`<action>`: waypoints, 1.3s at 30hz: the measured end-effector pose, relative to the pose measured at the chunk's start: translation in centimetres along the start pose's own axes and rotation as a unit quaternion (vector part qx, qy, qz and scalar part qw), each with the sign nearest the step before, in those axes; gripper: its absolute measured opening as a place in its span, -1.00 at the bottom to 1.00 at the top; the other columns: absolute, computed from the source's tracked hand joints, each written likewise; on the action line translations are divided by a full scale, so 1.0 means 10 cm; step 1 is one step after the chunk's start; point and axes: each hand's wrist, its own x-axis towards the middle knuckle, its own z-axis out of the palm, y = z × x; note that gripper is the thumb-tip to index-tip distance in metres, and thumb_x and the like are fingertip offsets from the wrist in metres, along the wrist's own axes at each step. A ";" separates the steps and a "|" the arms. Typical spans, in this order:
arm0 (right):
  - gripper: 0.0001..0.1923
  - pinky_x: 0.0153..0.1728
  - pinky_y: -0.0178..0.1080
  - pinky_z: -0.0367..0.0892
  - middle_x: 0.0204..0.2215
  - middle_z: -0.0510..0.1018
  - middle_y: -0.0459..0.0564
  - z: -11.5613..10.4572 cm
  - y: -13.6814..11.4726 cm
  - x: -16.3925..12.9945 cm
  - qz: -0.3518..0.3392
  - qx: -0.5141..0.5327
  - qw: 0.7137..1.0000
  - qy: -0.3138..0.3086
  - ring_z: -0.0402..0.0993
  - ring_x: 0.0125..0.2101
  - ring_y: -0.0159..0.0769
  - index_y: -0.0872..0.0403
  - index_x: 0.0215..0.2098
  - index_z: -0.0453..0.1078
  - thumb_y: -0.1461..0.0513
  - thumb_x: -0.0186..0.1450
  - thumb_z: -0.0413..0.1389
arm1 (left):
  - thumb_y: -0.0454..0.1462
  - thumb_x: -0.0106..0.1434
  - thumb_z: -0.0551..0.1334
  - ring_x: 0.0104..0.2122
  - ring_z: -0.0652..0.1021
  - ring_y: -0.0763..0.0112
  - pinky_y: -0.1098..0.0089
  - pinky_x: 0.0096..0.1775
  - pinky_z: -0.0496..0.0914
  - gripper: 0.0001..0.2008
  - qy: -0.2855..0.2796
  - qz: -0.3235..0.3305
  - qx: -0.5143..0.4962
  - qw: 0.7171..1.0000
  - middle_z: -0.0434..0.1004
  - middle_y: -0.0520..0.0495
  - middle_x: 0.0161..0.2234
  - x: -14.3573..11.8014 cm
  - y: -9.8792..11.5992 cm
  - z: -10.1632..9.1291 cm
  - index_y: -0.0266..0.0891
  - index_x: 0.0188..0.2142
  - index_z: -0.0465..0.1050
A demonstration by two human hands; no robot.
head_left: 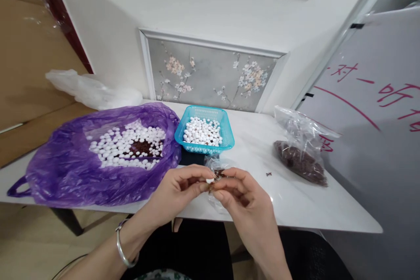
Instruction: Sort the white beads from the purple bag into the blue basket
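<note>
Near the table's front edge, my left hand (185, 188) pinches a small white ball (210, 180) between thumb and fingertips. My right hand (244, 197) meets it there, its thumb and fingers pinched on a small reddish-brown bit whose kind I cannot make out. Under and behind the fingertips lies a clear plastic bag (215, 164) with brown bits in it, partly hidden by my hands. Just beyond stands a turquoise basket (229, 133) holding many white balls (203, 131) with a few brown specks among them.
On the left, an open purple plastic bag (65, 153) holds white balls and a dark brown heap (144, 148). A clear zip bag of brown material (300, 162) lies at right. One brown scrap (268, 174) rests on the white table (341, 210). A whiteboard (377, 148) stands beyond.
</note>
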 end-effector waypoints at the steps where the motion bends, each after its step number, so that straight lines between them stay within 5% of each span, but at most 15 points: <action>1: -0.72 -0.25 -0.28 0.47 -0.36 0.66 -0.10 0.00 0.00 0.00 -0.003 0.001 1.000 0.000 0.58 -0.30 -0.30 0.00 -0.13 0.37 0.21 0.21 0.27 | -0.33 0.20 0.33 -0.18 0.58 0.30 0.40 -0.13 0.43 -0.87 -0.001 -0.020 -0.030 0.999 0.64 -0.10 -0.21 -0.01 -0.02 0.00 -0.17 -0.24 0.62; 6: -0.76 -0.20 -0.29 0.48 -0.35 0.66 -0.11 -0.04 -0.01 -0.02 -0.022 -0.033 0.999 0.016 0.59 -0.31 -0.32 -0.02 -0.12 0.38 0.19 0.25 0.23 | -0.33 0.11 0.40 -0.23 0.55 0.37 0.41 -0.12 0.40 -0.83 0.016 -0.059 -0.155 0.986 0.62 -0.05 -0.23 -0.03 -0.07 -0.02 -0.17 -0.25 0.61; 25: -0.85 -0.29 -0.31 0.52 -0.40 0.64 -0.09 -0.11 0.03 -0.04 -0.056 -0.065 0.996 0.023 0.61 -0.39 -0.32 -0.01 -0.14 0.42 0.15 0.33 0.14 | -0.31 0.05 0.44 -0.46 0.49 0.48 0.50 -0.37 0.39 -0.92 0.127 -0.079 -0.146 0.978 0.59 -0.02 -0.46 0.02 -0.02 0.00 -0.25 -0.41 0.64; 33: -0.86 -0.31 -0.34 0.49 -0.43 0.60 -0.10 -0.14 0.04 -0.04 -0.061 -0.079 0.995 0.023 0.56 -0.40 -0.35 0.00 -0.16 0.40 0.15 0.34 0.14 | -0.35 0.02 0.46 -0.50 0.48 0.57 0.59 -0.40 0.40 -0.95 0.117 -0.051 -0.193 0.973 0.59 -0.01 -0.48 0.02 0.02 0.01 -0.27 -0.47 0.65; 39: -0.82 -0.32 -0.30 0.51 -0.42 0.60 -0.06 -0.15 0.03 -0.05 -0.054 -0.081 0.995 0.038 0.56 -0.40 -0.31 0.02 -0.16 0.41 0.12 0.32 0.15 | -0.29 -0.06 0.52 -0.50 0.56 0.59 0.67 -0.39 0.47 -0.82 0.106 -0.116 -0.289 0.944 0.65 -0.04 -0.43 0.00 0.03 -0.02 -0.26 -0.42 0.66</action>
